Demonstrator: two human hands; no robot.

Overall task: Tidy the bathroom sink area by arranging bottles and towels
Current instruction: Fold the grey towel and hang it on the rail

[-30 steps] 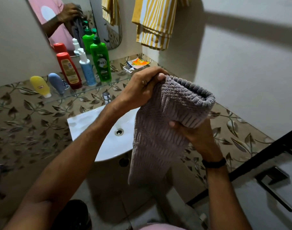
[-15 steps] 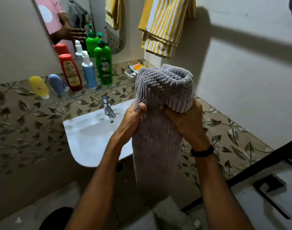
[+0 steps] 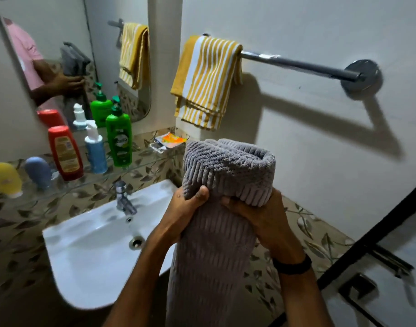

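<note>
Seemingly midway: both hands' grip, left hand (image 3: 183, 213) and right hand (image 3: 256, 215), clamps the folded grey ribbed towel (image 3: 223, 175), unhung, chrome wall rail (image 3: 296, 64) above, bottles upright leftward.

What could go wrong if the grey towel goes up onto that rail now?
1. The grey towel is folded thick and held only near its top by the left hand and right hand; its long tail could slip out of the grip and unfold.
2. The yellow striped towel already hangs at the left end of the rail; crowding it might drag it off.
3. The hanging tail is close to the sink and could brush it.
</note>
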